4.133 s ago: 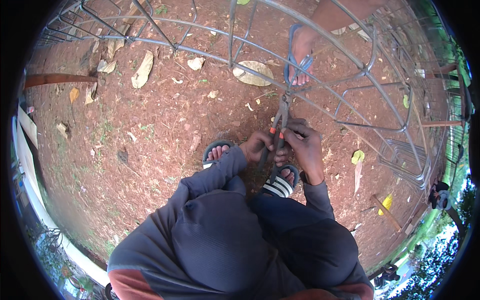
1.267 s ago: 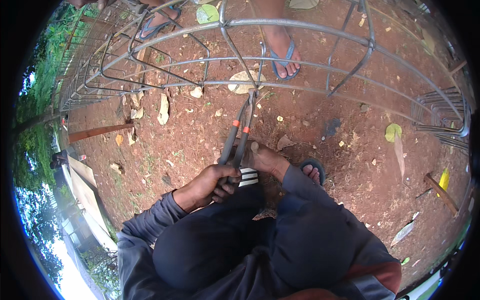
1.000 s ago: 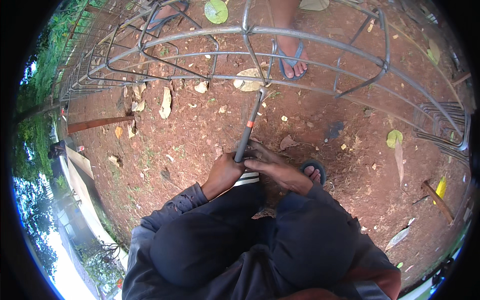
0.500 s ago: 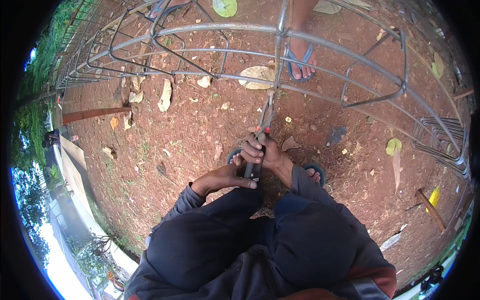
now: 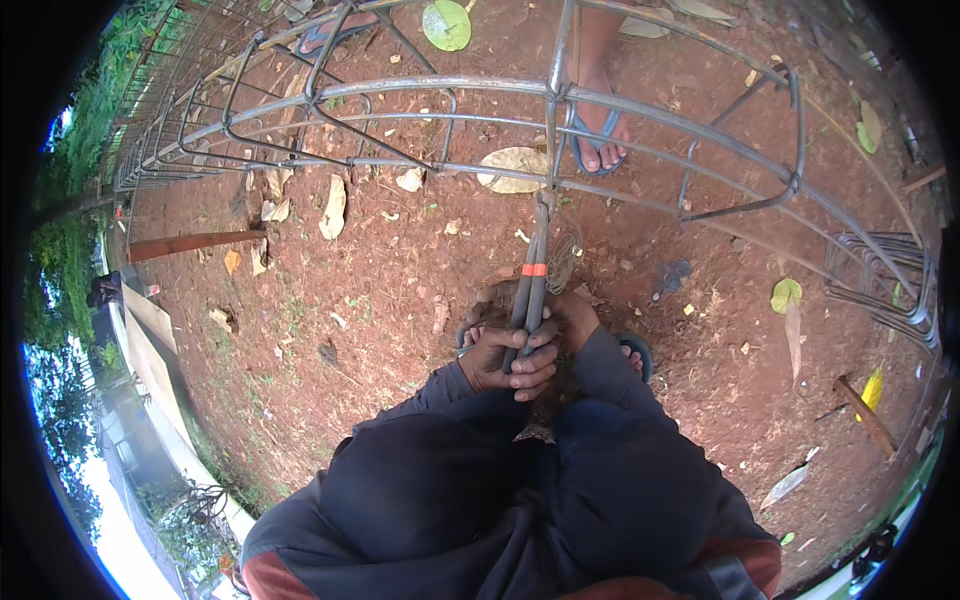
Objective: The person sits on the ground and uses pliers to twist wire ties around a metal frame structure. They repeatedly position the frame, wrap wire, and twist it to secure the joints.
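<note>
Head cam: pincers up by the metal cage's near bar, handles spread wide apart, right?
Not quite: the head view shows the handles close together, not spread wide. The pincers are up by the metal cage's near bar, as you say.

Bare reddish-brown earth (image 5: 390,265) is strewn with dry leaves and sparse grass, and the whole yard is lit by daylight. A brown wooden stake (image 5: 195,246) is set low over this ground. Above and left of the stake, the edge is filled by green foliage (image 5: 95,135). Below it, a pale board (image 5: 150,325) is seen, bordered by a whitish strip (image 5: 240,522); farther below, a shrub (image 5: 205,505) is shown against bright white glare (image 5: 105,515). Well right of the stake, another wooden piece (image 5: 868,418) is accompanied by a yellow object (image 5: 871,390).
</note>
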Demonstrator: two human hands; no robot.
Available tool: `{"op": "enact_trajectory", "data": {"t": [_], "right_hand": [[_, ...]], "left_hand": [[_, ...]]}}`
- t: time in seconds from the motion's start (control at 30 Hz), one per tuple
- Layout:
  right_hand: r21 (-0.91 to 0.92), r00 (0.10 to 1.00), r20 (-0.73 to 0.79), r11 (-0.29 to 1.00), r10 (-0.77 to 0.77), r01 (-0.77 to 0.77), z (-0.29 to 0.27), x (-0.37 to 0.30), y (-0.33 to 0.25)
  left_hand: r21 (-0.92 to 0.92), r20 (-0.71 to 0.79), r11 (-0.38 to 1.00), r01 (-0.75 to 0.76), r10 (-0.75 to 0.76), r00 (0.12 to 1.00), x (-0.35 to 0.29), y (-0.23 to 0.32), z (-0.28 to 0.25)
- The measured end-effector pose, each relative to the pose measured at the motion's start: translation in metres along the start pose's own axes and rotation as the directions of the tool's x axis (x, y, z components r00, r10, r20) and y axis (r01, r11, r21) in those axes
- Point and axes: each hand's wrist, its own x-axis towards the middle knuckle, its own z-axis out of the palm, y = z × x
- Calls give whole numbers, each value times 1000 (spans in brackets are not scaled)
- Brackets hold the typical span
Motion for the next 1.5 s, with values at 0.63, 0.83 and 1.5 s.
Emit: {"op": "enact_trajectory", "data": {"t": [0.63, 0.83, 1.5], "right_hand": [[-903, 633, -414, 383, -654, -194, 46, -23, -88], [-780, 564, -566, 612, -601, -131, 61, -48, -88], [-487, 822, -523, 870, -224, -73, 93, -47, -78]], "left_hand": [[624, -614, 690, 367, 142, 777, -30, 39, 57], [722, -688, 484, 494, 425, 589, -24, 64, 36], [822, -389, -265, 505, 387, 836, 51, 85, 64]]}}
